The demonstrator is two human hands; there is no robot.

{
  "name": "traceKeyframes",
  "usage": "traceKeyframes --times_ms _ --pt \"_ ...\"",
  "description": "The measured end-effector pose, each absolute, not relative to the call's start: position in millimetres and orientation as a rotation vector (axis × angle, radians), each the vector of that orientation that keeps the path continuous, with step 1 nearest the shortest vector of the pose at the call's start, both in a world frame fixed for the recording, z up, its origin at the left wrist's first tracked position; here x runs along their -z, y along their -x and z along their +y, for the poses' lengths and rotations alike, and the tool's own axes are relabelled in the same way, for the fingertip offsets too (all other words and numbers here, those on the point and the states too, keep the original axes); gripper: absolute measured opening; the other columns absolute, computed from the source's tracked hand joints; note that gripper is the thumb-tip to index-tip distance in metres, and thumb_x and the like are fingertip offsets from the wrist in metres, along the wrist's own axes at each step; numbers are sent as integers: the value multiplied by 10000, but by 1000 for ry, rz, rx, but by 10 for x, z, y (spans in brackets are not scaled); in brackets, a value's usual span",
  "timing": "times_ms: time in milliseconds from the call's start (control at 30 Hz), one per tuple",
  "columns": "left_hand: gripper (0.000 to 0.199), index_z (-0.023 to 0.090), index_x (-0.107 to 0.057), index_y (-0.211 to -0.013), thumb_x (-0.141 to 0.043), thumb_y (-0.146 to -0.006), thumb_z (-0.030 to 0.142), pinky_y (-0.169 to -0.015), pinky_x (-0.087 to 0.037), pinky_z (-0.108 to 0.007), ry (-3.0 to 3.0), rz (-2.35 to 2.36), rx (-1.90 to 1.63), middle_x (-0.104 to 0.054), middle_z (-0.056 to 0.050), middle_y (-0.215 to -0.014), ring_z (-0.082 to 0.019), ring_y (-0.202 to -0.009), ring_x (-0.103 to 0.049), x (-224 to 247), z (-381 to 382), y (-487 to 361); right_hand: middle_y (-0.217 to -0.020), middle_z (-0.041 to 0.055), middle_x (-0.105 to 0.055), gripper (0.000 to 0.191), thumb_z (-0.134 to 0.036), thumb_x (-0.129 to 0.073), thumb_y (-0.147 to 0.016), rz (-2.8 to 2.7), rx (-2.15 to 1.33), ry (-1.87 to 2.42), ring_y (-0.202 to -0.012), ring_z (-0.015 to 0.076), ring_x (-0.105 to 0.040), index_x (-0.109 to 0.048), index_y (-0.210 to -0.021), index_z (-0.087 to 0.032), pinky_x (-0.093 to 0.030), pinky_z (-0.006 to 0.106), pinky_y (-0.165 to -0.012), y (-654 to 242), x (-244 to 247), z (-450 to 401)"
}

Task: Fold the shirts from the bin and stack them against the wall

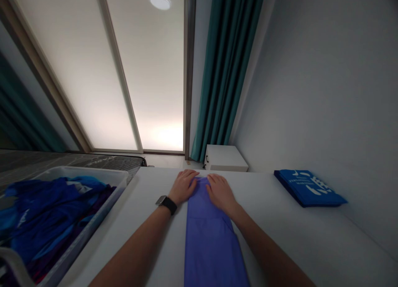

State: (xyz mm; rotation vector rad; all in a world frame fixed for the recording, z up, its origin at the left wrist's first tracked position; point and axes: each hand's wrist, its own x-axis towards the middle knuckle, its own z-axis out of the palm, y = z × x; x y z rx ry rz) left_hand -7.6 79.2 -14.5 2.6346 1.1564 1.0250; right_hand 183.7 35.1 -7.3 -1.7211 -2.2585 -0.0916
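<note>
My left hand (183, 186) and my right hand (221, 192) lie flat on the far end of a long folded violet-blue garment (211, 241), one on each side of its narrow end. The garment runs lengthwise down the white table (280, 233) towards me. Neither hand grips the cloth, and the fingers rest on it. A black-strapped watch (166, 204) sits on my left wrist. To the right, a folded blue printed garment (309, 188) lies on the table, well away from my right hand.
Left of my arms stands a white plastic bin (121, 179) heaped with blue and dark clothes (46, 212). A white cabinet (226, 158) stands beyond the table, beside a teal curtain (228, 71). A wall (326, 92) runs along the table's right side.
</note>
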Motion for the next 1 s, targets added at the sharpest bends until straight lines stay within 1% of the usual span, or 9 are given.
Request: traceKeyframes --times_ms 100,333,500,567,633,733,833,900,1000 --pt "396 204 -533 -1334 -429 -957 266 -1083 -350 -406 -2746 969 -837 -572 -82 -1348 -217 -1263 -480 150 696 65 -1510 125 -386 520 -359 -310 -987 -2325 37 1779 -1410 252 -283 -398 -1446 -131 -124 457 -1165 -1777 171 212" --pt "444 208 -463 -1409 -313 -1006 317 -1142 -294 -418 -2763 1089 -489 -470 -68 -1469 -202 -1367 -403 280 692 215 -1576 110 -237 626 -469 -259 -981 -2330 -169 1887 -1458 253 -167 -296 -1502 -123 -117 462 -1174 -1798 279 239" --pt "465 183 -407 -1441 -277 -1017 326 -1143 -289 -437 -2743 1244 -513 -439 -91 -1488 -203 -1386 -377 324 695 352 -1579 105 -228 621 -450 -234 -992 -2298 -192 1869 -1464 235 -144 -272 -1507 -106 -106 445 -1181 -1817 253 229" --pt "458 178 -412 -1434 -293 -1014 318 -1135 -299 -445 -2761 1256 -583 -448 -104 -1480 -213 -1377 -388 272 624 399 -1585 103 -214 602 -423 -247 -996 -2276 -172 1834 -1467 231 -130 -273 -1505 -104 -105 447 -1182 -1843 213 180" --pt "430 193 -449 -1406 -330 -1005 295 -1118 -322 -451 -2819 1154 -662 -485 -102 -1449 -223 -1348 -417 163 485 434 -1574 113 -252 562 -378 -283 -994 -2267 -131 1768 -1458 234 -164 -316 -1487 -111 -117 453 -1179 -1875 155 89" --pt "362 210 -541 -1308 -409 -972 230 -1059 -388 -414 -2890 861 -704 -591 -89 -1318 -218 -1232 -507 -66 166 453 -1467 141 -434 455 -291 -364 -973 -2272 -41 1598 -1374 250 -338 -459 -1392 -141 -199 461 -1151 -1904 53 -147" --pt "280 209 -631 -1149 -440 -947 178 -989 -437 -363 -2895 627 -651 -669 -75 -1117 -197 -1084 -578 -254 -179 448 -1184 106 -612 291 -205 -444 -940 -2290 -19 1391 -1127 235 -520 -595 -1188 -189 -375 422 -1013 -1881 -39 -500" --pt "250 209 -655 -1073 -448 -940 166 -948 -461 -338 -2875 548 -608 -684 -67 -1031 -186 -1011 -604 -307 -356 455 -998 65 -626 185 -159 -484 -919 -2343 -48 1302 -974 216 -544 -628 -1024 -206 -428 376 -889 -1839 -76 -775" --pt "257 202 -654 -1082 -449 -932 168 -950 -477 -332 -2849 483 -577 -693 -70 -1025 -185 -1001 -621 -282 -512 504 -895 32 -601 93 -138 -532 -896 -2432 -41 1226 -878 192 -525 -596 -878 -204 -410 339 -838 -1770 -69 -1173"
